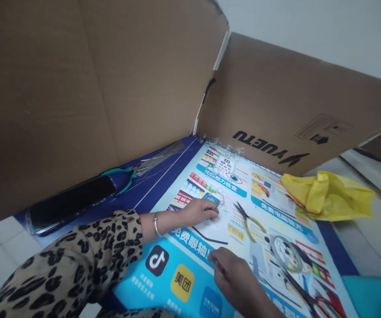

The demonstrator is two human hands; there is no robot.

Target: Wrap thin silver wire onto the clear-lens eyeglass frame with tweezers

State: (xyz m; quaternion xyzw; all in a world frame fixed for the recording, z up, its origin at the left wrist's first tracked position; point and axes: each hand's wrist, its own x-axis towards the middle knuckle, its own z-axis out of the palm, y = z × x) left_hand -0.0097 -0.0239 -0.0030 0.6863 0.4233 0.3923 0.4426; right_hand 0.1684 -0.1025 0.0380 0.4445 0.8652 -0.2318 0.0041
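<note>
My left hand [201, 211], with a bangle at the wrist, rests on the printed poster sheet [221, 247]. Its fingers are curled together beside a small heap of shiny, clear-looking bits [222, 201]; what they pinch is too small to make out. Lower down, my right hand [234, 274] is closed with thumb and forefinger pressed together. Whatever lies between them cannot be seen. Pliers [250, 223] with yellow handles lie on the sheet, to the right of my left hand, their jaws slightly apart.
A tape roll [286, 253] and scissors [304, 293] lie at right, near a yellow bag [329, 196]. At left are a black phone-like slab [73, 204], a teal-handled tool [126, 180] and thin wires [160, 158]. Cardboard panels [150, 75] stand behind; wire pieces [233, 151] line their foot.
</note>
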